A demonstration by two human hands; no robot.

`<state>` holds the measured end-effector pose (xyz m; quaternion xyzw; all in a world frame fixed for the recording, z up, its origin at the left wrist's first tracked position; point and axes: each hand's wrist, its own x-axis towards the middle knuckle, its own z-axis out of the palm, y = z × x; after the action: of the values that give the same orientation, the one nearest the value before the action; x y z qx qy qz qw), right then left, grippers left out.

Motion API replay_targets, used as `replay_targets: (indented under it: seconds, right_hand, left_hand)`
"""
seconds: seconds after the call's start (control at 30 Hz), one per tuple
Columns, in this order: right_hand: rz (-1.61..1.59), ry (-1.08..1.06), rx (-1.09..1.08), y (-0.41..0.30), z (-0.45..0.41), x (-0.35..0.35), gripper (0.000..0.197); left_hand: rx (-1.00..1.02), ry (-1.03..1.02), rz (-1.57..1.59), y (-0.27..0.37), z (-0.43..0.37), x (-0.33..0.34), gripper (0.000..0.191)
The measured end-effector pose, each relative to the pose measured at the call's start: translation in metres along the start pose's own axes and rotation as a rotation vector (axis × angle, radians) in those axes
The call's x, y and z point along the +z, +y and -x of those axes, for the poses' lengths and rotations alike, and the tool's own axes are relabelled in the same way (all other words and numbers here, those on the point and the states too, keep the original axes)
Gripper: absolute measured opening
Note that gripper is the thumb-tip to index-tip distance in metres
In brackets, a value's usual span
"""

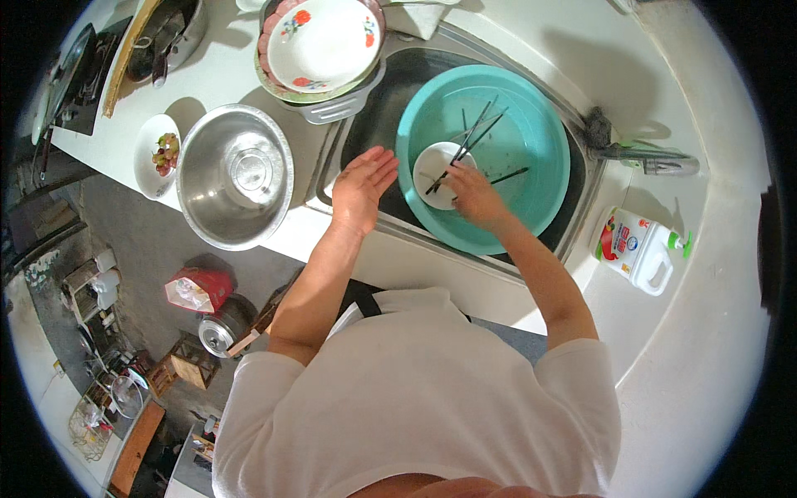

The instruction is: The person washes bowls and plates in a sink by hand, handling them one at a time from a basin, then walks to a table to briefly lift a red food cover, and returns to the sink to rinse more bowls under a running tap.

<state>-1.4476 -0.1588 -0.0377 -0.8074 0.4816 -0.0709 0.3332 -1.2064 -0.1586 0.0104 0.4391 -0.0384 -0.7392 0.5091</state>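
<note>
A turquoise plastic basin [523,205] stands in the sink, with a white bowl [434,163] inside at its left. Several dark chopsticks [476,134] lean across the bowl and basin. My right hand [472,193] reaches over the bowl's right edge, its fingers touching the chopsticks; whether they are gripped is partly hidden. Another dark chopstick [510,175] lies in the basin beside that hand. Palm up and fingers extended, my left hand [361,190] is empty above the sink's left edge, just left of the basin.
A steel bowl [205,180] and a dish of grapes [149,177] stand on the left counter. Stacked flowered bowls [324,46] are behind the sink's left corner. The faucet [654,160] and a pump bottle of detergent [632,246] are at the right.
</note>
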Motion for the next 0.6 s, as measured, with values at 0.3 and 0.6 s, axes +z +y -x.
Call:
replay_targets:
  seconds: [0.3,0.6]
  right_hand:
    - [0.578,-0.095,-0.187,0.038,-0.004,0.032,0.029]
    - [0.13,0.154,-0.368,0.035,0.036,0.019,0.025]
  left_hand:
    - [0.008,-0.027,-0.109,-0.03,0.007,0.018,0.037]
    - [0.047,0.059,-0.107,-0.04,0.022,0.008,0.035]
